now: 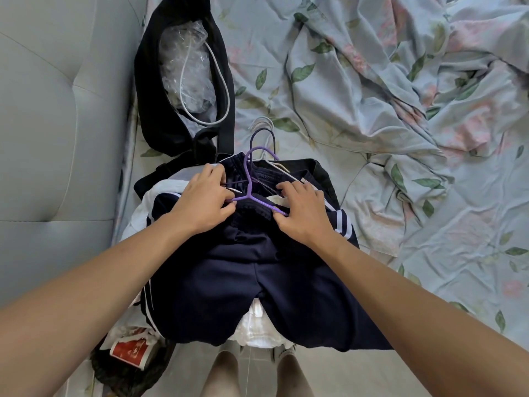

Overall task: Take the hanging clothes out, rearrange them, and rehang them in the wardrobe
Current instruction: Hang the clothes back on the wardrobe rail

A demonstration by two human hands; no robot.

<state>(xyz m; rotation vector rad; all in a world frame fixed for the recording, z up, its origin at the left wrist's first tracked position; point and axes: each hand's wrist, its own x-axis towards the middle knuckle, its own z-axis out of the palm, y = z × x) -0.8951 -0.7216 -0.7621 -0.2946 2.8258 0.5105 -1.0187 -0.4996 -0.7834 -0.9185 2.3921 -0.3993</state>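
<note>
At the bed's near edge, our left hand (pixel 200 202) and right hand (pixel 300 213) each pinch an arm of the purple hanger (pixel 249 193) atop the navy trousers (pixel 257 282); next, we judge, comes working it into the waistband

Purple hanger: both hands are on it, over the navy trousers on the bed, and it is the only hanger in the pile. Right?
Not quite. The head view shows both hands, left hand and right hand, on the purple hanger over the navy trousers, but white hangers and a dark one lie beneath it.
</note>
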